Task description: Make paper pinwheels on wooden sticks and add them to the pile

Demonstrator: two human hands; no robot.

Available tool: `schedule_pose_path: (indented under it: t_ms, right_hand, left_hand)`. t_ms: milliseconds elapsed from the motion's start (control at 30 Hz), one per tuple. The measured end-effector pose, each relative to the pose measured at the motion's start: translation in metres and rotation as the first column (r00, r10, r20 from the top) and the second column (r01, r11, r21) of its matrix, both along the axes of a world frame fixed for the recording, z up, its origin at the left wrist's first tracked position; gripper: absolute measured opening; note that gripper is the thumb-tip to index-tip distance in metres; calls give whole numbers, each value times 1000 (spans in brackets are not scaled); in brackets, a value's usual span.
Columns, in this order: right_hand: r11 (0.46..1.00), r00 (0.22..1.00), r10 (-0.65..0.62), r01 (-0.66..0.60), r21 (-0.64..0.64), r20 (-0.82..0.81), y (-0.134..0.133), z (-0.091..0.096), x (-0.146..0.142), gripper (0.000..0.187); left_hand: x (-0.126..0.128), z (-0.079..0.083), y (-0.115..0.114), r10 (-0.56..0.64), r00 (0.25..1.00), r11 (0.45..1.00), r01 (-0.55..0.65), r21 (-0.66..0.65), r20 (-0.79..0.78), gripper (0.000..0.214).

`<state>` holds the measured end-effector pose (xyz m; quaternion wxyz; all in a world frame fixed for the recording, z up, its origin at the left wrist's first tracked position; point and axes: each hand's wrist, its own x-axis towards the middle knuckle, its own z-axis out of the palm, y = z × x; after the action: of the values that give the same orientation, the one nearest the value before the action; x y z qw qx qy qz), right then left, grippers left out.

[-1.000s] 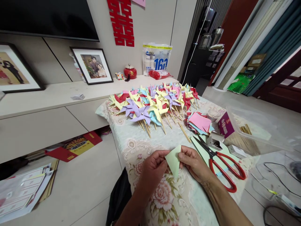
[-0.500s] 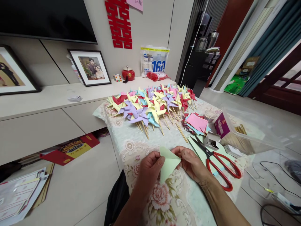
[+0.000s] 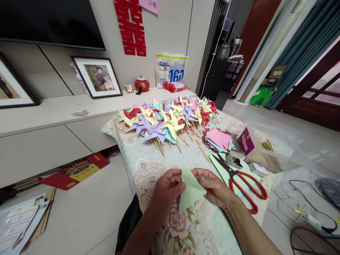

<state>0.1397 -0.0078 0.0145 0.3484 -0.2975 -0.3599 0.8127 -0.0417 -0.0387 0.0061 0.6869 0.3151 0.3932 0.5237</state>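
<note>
A folded piece of pale green paper (image 3: 191, 193), triangular in outline, is held above the floral tablecloth (image 3: 177, 226). My left hand (image 3: 171, 186) pinches its left edge between thumb and fingers. On the other side, my right hand (image 3: 212, 186) grips the paper's right edge, with some fingers behind it. Scissors with red handles (image 3: 237, 179) lie with blades apart to the right of my right hand, on top of green paper sheets (image 3: 220, 166). Beyond my hands lie many paper pinwheels (image 3: 172, 122) on wooden sticks, in yellow, purple, red, pink and blue.
Behind the scissors sit a stack of coloured paper (image 3: 218, 139), a small open box (image 3: 235, 158) of metal bits and a clear plastic bin (image 3: 287, 156) with sticks. A few loose sticks (image 3: 202, 150) lie nearby. A white cabinet (image 3: 53, 120) runs along the left wall.
My right hand has moved its grip up along the paper's edge, and the paper has turned slightly, its right corner now lower. The view has shifted a little.
</note>
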Motion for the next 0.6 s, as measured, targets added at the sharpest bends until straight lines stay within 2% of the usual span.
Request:
schedule_pose_path:
  t_ms: [367, 533, 600]
  right_hand:
    - [999, 1000, 24, -25, -31, -16, 0, -2, 0, 40]
    - [1000, 1000, 10, -10, -12, -8, 1, 3, -2, 29]
    - [1000, 1000, 2, -2, 5, -6, 1, 4, -4, 33]
  left_hand:
    - [-1, -1, -1, -54, 998, 998, 53, 35, 35, 34]
    - [-2, 0, -2, -58, 998, 998, 58, 6, -7, 41]
    - [-1, -1, -2, -29, 998, 999, 30, 15, -60, 44]
